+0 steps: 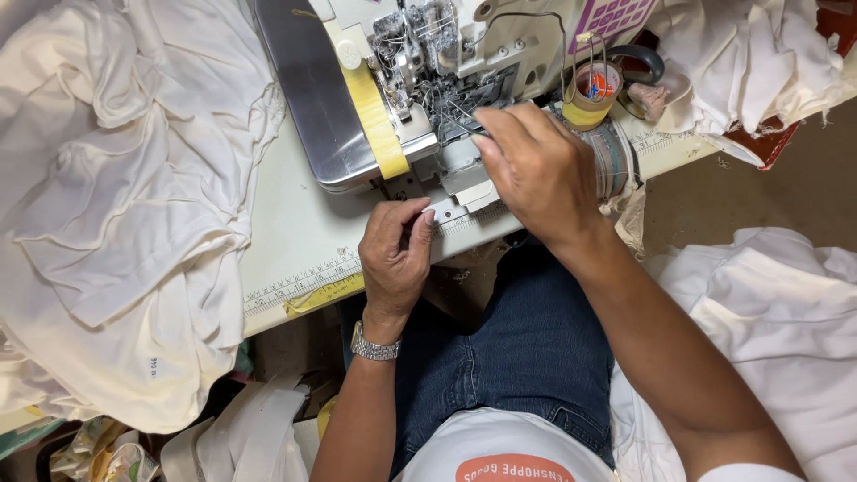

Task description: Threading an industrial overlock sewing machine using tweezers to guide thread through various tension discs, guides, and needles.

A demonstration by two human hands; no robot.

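Head view, seated at white table point(295, 241), legs in blue jeans point(527, 357) below its front edge.

Serger-type sewing machine point(428, 71) at table's far side, front cover swung open, threading parts and looper area exposed. Yellow tape strip point(375, 120) along edge of grey metal bed point(308, 98).

Right hand point(536, 170): raised over open looper area, back of hand to camera, fingers curled and pinched together at tips; thin dark tool resembling tweezers point(464, 118) projecting from fingertips toward machine interior. Whether thread caught in tool: cannot tell.

Left hand point(397, 254): resting at table's front edge just below machine, fingers bent into loose fist, thumb tip against small pale metal part point(444, 211) at table rim. Actual grip on part: cannot tell. Metal wristwatch point(373, 346) on left wrist.

Measuring tape point(303, 281) fixed along table's front edge.

Surroundings: large heap of white fabric point(125, 196) covering left end of table and hanging over edge; more white fabric point(777, 312) at right beside knee. Roll of yellow tape point(591, 94) with small items inside, just right of machine, beyond right hand.
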